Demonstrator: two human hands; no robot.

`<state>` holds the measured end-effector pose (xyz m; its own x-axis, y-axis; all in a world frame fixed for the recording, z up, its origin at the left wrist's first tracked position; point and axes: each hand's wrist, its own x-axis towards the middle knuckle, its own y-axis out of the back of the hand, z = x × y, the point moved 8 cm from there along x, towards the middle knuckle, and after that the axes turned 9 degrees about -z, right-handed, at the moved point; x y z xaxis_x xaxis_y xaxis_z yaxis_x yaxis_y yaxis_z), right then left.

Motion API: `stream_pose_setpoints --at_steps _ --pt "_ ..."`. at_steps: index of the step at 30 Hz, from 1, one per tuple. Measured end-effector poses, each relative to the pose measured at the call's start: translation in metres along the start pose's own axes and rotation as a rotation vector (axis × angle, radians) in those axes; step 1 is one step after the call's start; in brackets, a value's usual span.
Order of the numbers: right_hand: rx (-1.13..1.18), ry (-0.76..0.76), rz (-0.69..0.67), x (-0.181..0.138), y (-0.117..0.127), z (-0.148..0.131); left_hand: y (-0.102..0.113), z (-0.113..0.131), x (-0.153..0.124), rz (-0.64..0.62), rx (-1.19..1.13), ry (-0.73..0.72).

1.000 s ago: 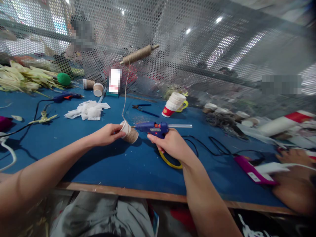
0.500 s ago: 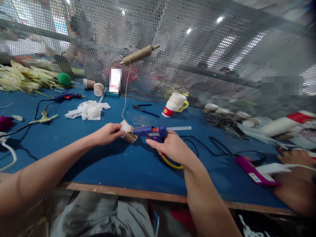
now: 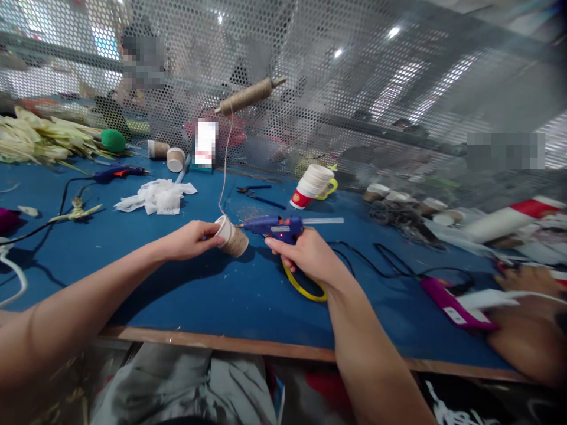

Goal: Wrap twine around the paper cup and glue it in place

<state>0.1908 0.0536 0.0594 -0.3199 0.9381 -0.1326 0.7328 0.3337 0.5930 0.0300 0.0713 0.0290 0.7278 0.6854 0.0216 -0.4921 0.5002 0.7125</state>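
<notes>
Twine-wrapped paper cup point(image 3: 232, 236): gripped at its rim by left hand point(image 3: 191, 240), mid-table. Blue glue gun point(image 3: 275, 226): clasped in right hand point(image 3: 310, 258), nozzle touching cup.

left hand point(image 3: 190, 239) pinching, right hand point(image 3: 308, 257) gripping

Your blue table point(image 3: 221, 289) carries a stack of paper cups point(image 3: 313, 184) far centre, with pliers point(image 3: 257, 195) just left of it. Crumpled white tissue point(image 3: 156, 196) and a second glue gun point(image 3: 116, 173) lie far left, green ball point(image 3: 113, 140) beside dried leaves point(image 3: 39, 139).
</notes>
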Motion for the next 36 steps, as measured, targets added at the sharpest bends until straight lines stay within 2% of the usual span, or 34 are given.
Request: stream_pose_setpoints --at_steps 7,17,26,36 --pt "0.005 -0.020 -0.002 0.001 0.001 0.002 0.000 -0.001 0.000 0.002 0.042 0.012" --pt "-0.050 0.018 -0.034 -0.007 -0.002 -0.007 0.000 -0.004 0.002 0.025 -0.076 0.013" --pt "-0.125 -0.006 -0.036 -0.010 -0.005 -0.013 0.000 -0.010 0.004 0.039 -0.075 0.027" --pt "-0.125 -0.015 -0.005 -0.003 0.001 -0.002 -0.001 -0.004 0.002 0.017 -0.029 0.022"
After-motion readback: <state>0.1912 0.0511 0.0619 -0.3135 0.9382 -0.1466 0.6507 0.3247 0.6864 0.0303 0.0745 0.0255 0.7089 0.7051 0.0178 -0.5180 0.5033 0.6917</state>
